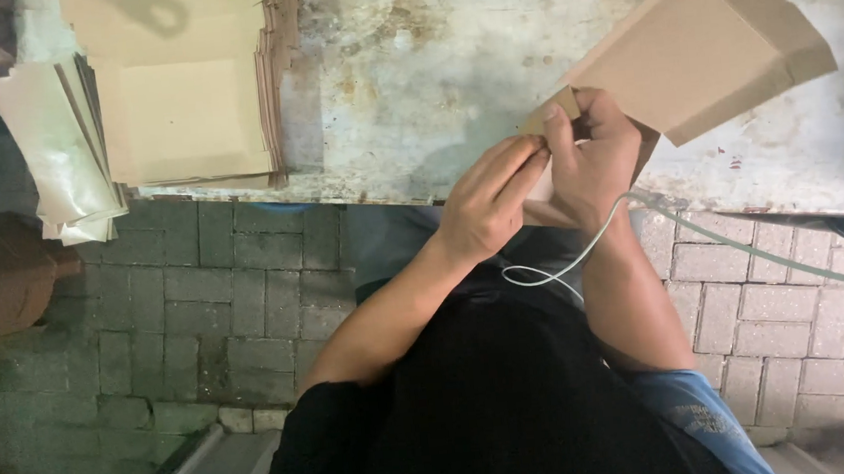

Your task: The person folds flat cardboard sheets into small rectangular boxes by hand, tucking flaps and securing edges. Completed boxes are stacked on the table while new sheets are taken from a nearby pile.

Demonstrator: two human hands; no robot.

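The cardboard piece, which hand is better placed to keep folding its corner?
Probably the right hand: it already grips the cardboard piece at the corner, while the left hand only has its fingertips there.

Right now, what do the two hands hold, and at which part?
Both the left hand and right hand pinch the brown paper bag at its near corner, by the table edge.

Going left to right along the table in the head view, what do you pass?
Pale folded sheets hanging over the edge → stack of flat cardboard → bare stained tabletop → left hand → right hand → cardboard piece being folded.
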